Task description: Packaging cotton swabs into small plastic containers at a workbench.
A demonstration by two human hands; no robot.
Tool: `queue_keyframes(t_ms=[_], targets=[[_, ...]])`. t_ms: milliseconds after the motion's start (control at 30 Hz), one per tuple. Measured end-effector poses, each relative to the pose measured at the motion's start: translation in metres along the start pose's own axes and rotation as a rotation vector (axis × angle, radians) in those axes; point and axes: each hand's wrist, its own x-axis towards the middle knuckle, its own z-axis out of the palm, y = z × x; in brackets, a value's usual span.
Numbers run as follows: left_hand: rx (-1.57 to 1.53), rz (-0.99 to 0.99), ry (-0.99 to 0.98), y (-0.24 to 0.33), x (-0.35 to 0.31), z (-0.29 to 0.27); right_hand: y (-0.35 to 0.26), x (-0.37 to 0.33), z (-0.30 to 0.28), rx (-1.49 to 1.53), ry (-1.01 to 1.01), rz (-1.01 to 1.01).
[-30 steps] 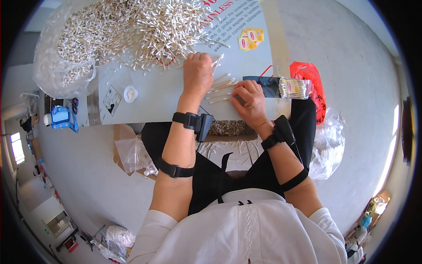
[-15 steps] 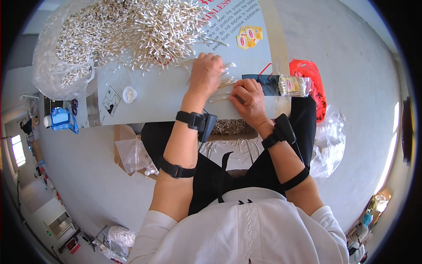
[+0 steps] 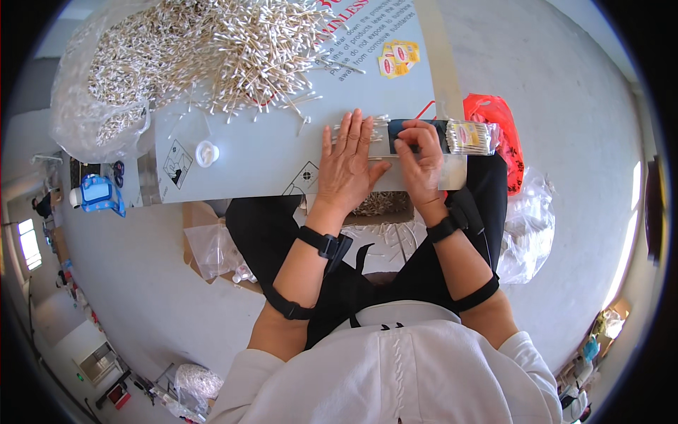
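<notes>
My left hand [image 3: 347, 161] lies flat on the table sheet [image 3: 240, 173], fingers stretched out. Beneath it a small row of loose cotton swabs [image 3: 380, 128] shows past the fingers on the right. My right hand [image 3: 424, 159] has its fingers curled, thumb near the index fingertip, above a dark flat piece [image 3: 397, 127]; what it pinches, if anything, is hidden. Right of that hand rests a clear packet of cotton swabs [image 3: 472, 138] with a yellow label. A large heap of swabs [image 3: 247, 56] covers the far left, and yellow label cards [image 3: 400, 58] lie farther back.
A clear bag [image 3: 67, 124] of swabs stands at the far left, with a white tub [image 3: 206, 153] nearer me. Left of the table are scissors [image 3: 119, 173] and a blue packet [image 3: 99, 192]. A red bag [image 3: 512, 145] hangs at right. Below the edge sits a swab-filled box [image 3: 381, 205].
My left hand has gone from closed fingers at the swabs to lying flat, nearer me. My right hand has moved slightly right, onto the dark piece. The swabs between them now lie in a row.
</notes>
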Motion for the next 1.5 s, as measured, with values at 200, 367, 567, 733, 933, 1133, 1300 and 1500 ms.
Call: queue_keyframes(t_ms=[200, 367, 567, 733, 933, 1133, 1300, 1500], targets=[[-0.016, -0.022, 0.097, -0.006, 0.029, 0.005, 0.001, 0.002, 0.008, 0.185, 0.151, 0.039], [0.032, 0.029, 0.05, -0.014, 0.027, 0.005, 0.004, 0.01, 0.008, 0.242, 0.153, 0.048], [-0.865, -0.229, 0.54, -0.02, 0.007, 0.008, 0.01, 0.022, 0.024, 0.385, 0.167, 0.039], [-1.102, -0.242, 0.616, -0.021, 0.023, 0.012, 0.018, 0.043, 0.025, 0.307, 0.143, 0.017], [-1.238, -0.283, 0.624, -0.006, 0.027, 0.018, 0.021, 0.043, 0.028, 0.378, 0.069, 0.037], [-1.365, -0.322, 0.666, -0.007, 0.038, 0.019, 0.023, 0.046, 0.022, 0.361, 0.119, 0.063], [-1.323, -0.28, 0.657, -0.006, 0.057, 0.026, 0.012, 0.069, 0.023, 0.085, -0.01, -0.125], [-1.28, -0.271, 0.64, -0.004, 0.052, 0.021, 0.004, 0.051, 0.015, -0.047, -0.133, -0.063]])
